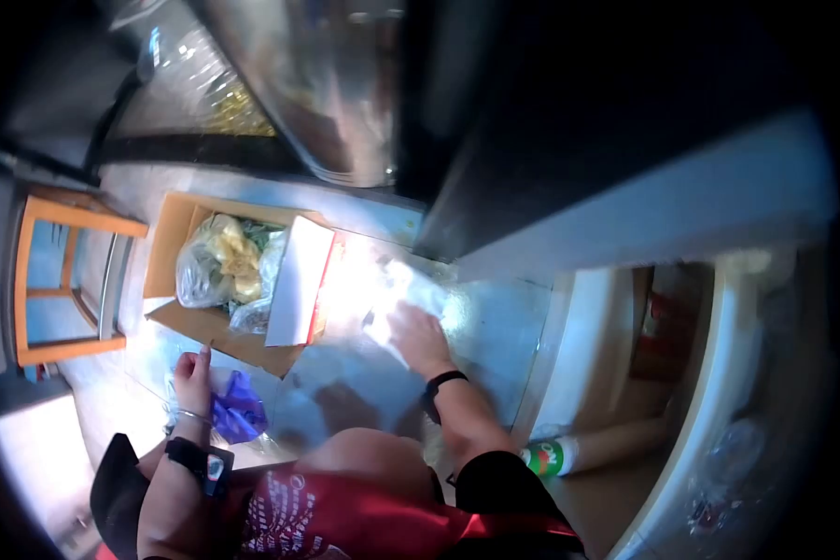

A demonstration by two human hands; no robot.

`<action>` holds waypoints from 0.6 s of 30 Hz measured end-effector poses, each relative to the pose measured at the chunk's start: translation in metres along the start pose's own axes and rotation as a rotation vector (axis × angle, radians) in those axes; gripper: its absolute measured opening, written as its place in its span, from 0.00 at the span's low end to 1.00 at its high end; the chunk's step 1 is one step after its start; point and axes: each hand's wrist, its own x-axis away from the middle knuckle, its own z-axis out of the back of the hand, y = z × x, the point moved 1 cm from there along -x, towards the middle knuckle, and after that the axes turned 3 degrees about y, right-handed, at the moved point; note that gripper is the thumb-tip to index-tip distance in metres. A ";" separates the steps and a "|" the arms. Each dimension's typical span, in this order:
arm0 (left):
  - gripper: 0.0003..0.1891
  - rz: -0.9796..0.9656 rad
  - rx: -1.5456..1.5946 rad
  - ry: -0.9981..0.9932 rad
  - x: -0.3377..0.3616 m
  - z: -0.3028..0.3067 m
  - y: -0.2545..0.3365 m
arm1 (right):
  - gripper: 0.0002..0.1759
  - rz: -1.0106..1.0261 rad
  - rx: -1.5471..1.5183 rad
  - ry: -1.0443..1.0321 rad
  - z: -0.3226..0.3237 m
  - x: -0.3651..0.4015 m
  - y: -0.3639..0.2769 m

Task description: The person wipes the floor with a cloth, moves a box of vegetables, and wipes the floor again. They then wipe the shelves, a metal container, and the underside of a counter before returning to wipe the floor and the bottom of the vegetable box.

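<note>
My right hand (418, 338) reaches down to the floor, fingers closed on a white, sheet-like thing (413, 287) that is partly washed out by bright glare. By the near left flap of an open cardboard box (207, 327), my left hand (193, 373) has its fingers curled together; what they hold, if anything, I cannot tell. A purple plastic bag (239, 408) sits right beside my left wrist. Inside the box are clear plastic bags (205, 271) with yellowish and green contents.
An orange wooden-framed stool (73, 353) stands at the left. Behind the box is a glossy, blurred cabinet-like surface (336, 112). To the right there is a pale curved frame (705, 373) and a green-and-white container (551, 455) on its side. Tiled floor (495, 327) lies between.
</note>
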 end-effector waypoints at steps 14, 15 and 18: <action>0.22 0.617 0.678 -0.188 -0.025 -0.055 -0.003 | 0.18 0.071 0.323 0.260 0.010 -0.149 0.018; 0.21 0.628 0.692 -0.194 -0.026 -0.057 -0.003 | 0.20 -0.009 0.401 0.280 0.030 -0.158 0.024; 0.20 0.632 0.717 -0.181 -0.026 -0.059 -0.001 | 0.29 -0.390 0.425 0.049 0.069 -0.182 0.019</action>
